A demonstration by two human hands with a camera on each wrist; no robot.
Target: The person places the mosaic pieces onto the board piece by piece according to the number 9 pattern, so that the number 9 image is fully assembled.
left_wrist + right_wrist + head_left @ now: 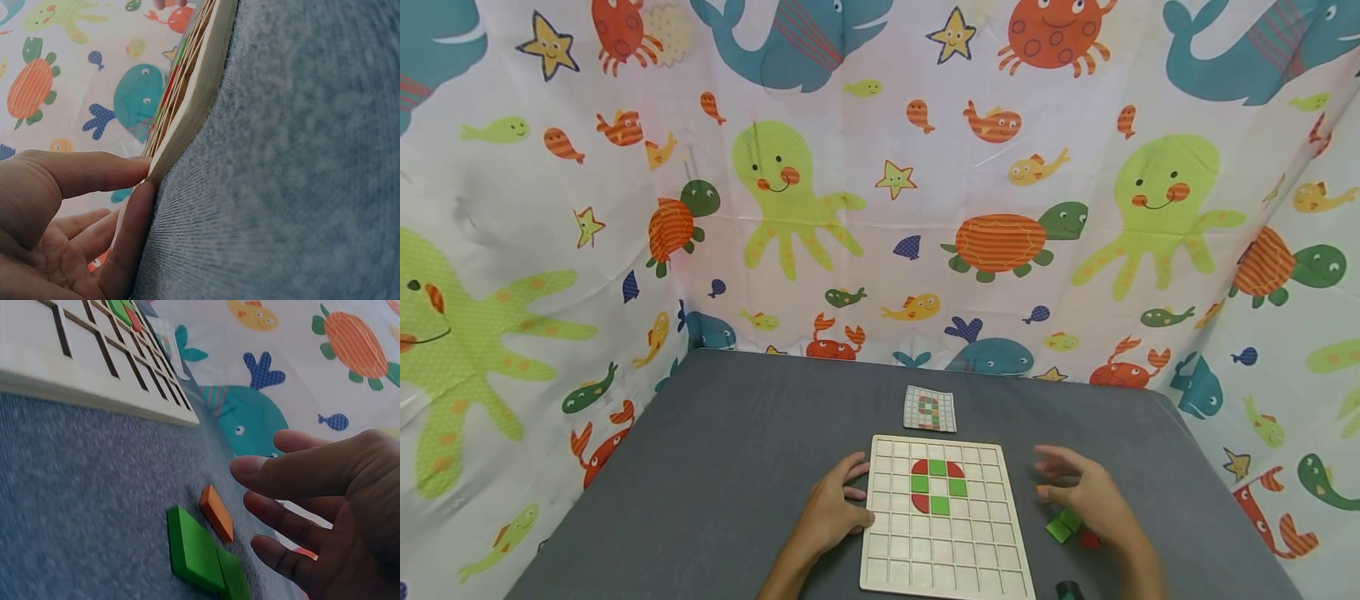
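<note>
- Green tiles [1058, 531], loose pair: on the tabletop right of the board, at about 7 o'clock from the right hand's middle; square-faced, no long axis evident.
- Orange piece [217, 514], one: beside the green tiles; long axis 11 to 5 o'clock in the right wrist view, at 7 o'clock from the thumb tip and apart from it.
- Red piece [1089, 540], one: partly hidden by the hand.
- Right hand [1090, 497]: nearer of the two to these; fingers loosely bent, grip released, nothing seen held.
- Grid board [891, 547]: at 9 o'clock from the right hand; long axis roughly 12 to 6; red and green pieces set in its upper half.
- Left hand [827, 510]: pinching the board's 9 o'clock edge.
- Pattern card [914, 410]: beyond the board, 12 o'clock.
- Dark object [1069, 590]: 4 o'clock from the board; identity unclear.
- Tabletop [760, 450]: grey.
- Printed fabric [880, 125]: sea creatures, behind.
</note>
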